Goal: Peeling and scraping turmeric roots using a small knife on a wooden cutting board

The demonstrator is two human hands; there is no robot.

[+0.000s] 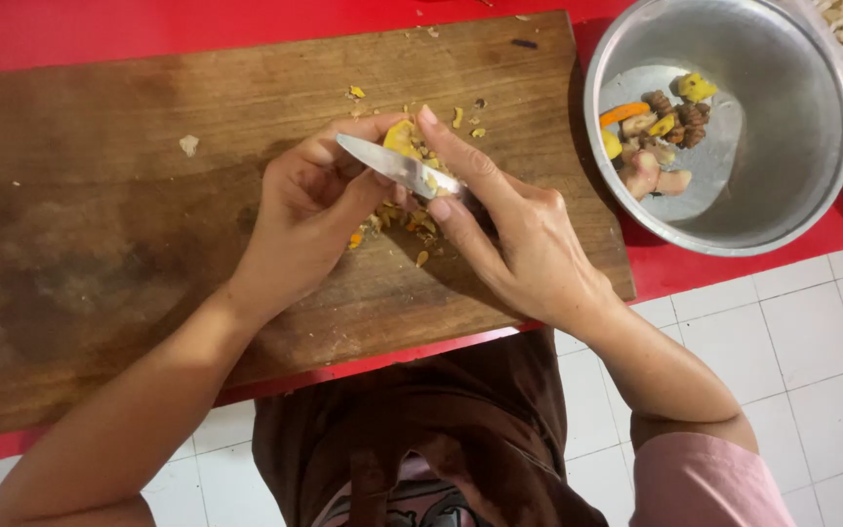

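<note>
1. A small yellow root piece (pixel 402 139) is being held near the centre of the frame, just above the wooden cutting board (pixel 129 224). It is being pinched at the fingertips, probably so that its skin stays reachable for the blade.
2. The piece is being gripped by the left hand (pixel 309 210), whose fingers are closed around it from the left side.
3. A knife (pixel 397 168) is being held by the right hand (pixel 529 239). The fingers are clamped on the handle, which is mostly hidden, and the index finger is being stretched toward the root piece, seemingly to steady it.
4. The blade is being laid flat against the piece, pointing to the left, as is usual for peeling thin skin.
5. Yellow and brown peel scraps (pixel 392 220) are lying on the board directly under the hands, and some more above them.
6. A metal bowl (pixel 792 195) is standing at the upper right of the frame, beside the board on the red table (pixel 100 34). Several root pieces (pixel 658 132) are being kept inside it, near to the working hand.
</note>
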